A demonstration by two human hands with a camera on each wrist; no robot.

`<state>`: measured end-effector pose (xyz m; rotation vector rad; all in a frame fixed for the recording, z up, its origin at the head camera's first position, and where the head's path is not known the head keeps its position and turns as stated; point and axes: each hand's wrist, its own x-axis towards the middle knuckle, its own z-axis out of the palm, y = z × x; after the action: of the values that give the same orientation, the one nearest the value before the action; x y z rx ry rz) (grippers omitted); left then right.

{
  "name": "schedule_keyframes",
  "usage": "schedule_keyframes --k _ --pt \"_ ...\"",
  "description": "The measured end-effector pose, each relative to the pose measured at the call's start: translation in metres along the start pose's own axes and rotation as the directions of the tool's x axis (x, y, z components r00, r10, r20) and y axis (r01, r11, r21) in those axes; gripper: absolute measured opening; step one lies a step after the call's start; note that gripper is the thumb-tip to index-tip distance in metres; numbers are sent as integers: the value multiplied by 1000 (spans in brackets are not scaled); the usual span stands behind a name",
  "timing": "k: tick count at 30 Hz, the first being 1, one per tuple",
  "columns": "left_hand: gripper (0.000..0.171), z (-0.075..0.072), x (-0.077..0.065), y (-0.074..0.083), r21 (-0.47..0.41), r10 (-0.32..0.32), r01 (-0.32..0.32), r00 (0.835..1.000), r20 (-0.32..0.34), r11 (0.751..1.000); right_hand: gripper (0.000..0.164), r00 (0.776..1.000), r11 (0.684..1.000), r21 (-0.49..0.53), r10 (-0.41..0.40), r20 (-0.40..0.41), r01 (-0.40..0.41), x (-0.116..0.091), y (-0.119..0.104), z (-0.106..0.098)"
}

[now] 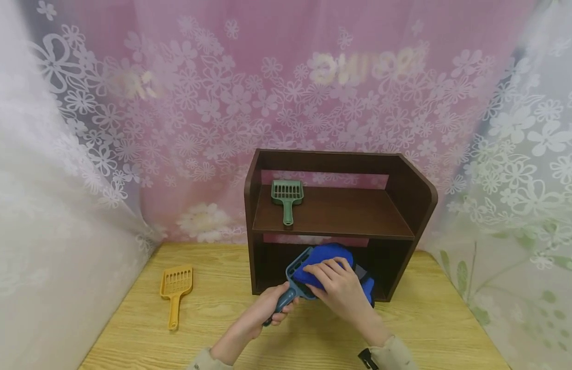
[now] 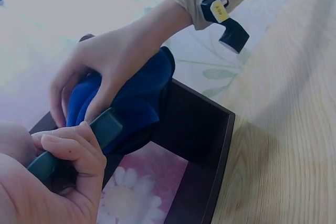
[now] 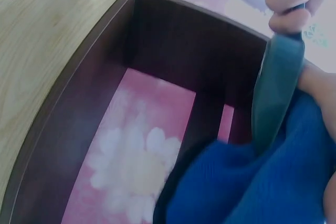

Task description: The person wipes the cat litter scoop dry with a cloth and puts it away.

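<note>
In the head view my left hand [image 1: 263, 308] grips the handle of a dark blue slotted litter scoop [image 1: 286, 299], its head tilted up in front of the shelf. My right hand [image 1: 340, 289] holds a bright blue cloth [image 1: 333, 252] with dark edging against the scoop's slotted head, fingers curled over the fabric. Part of the scoop's head is hidden under the cloth. From the left wrist, the cloth [image 2: 142, 103] hangs in folds below my right hand [image 2: 113, 59]. In the right wrist view the scoop [image 3: 278, 90] is seen side-on, with the cloth [image 3: 236, 182] bunched round its end.
A dark brown two-tier shelf [image 1: 332, 210] stands behind my hands. On its upper board lies a green litter scoop [image 1: 288, 198]. A yellow litter scoop [image 1: 174, 295] lies on the wooden table [image 1: 212, 313] to the left. Flowered curtains [image 1: 286, 92] enclose the table.
</note>
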<state>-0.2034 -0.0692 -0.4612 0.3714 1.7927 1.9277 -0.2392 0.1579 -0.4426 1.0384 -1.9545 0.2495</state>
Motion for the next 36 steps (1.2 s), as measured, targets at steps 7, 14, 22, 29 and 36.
schedule_keyframes --k 7,14,22,29,36 --pt "46 1 -2 3 19 -3 3 1000 14 1000 29 994 999 17 -40 -102 42 0 6 -4" --pt "46 10 2 6 35 23 -25 998 56 999 29 988 999 -26 -43 -145 40 7 -5 4" --pt "45 16 2 6 46 19 -22 999 49 999 20 996 993 -82 77 -45 -80 6 -17 6" --pt "47 20 2 8 38 30 -31 999 32 999 42 976 960 -181 200 -88 -213 7 -5 3" --pt "45 20 0 7 25 34 -35 999 33 999 35 965 949 -179 247 -91 -259 8 3 3"
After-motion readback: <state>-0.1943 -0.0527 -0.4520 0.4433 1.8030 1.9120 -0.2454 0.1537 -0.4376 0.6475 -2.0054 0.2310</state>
